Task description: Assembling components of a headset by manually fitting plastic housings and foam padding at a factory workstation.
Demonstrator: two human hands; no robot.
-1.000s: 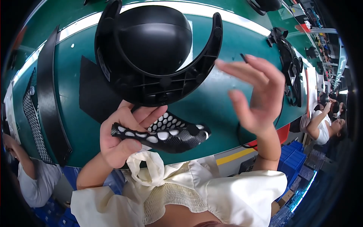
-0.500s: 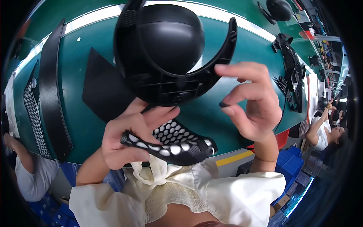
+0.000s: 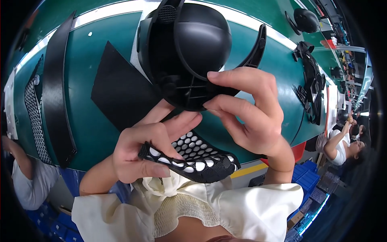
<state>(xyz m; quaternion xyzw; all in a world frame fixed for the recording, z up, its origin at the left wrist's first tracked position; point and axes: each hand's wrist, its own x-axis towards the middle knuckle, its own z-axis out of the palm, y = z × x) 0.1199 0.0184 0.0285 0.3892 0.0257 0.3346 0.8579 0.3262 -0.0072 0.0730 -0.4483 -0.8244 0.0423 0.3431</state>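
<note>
Right hand [image 3: 258, 113]: set against black frame [image 3: 191, 86], top cut off; grip cannot be told
Left hand [image 3: 139, 153]: clamped on half-covered dotted mesh [image 3: 213, 167]
Right of fingers: green table [image 3: 288, 76], distant co-worker [image 3: 342, 145]

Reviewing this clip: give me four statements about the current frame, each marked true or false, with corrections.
1. The left hand pinches a black mesh piece with white dots. True.
2. The right hand is well clear of the ribbed black frame. False: its fingers reach right to the frame.
3. In the picture, an angular black sheet lies right of the long black strip. True.
4. The wearer's sleeves are black. False: they are cream.
</note>
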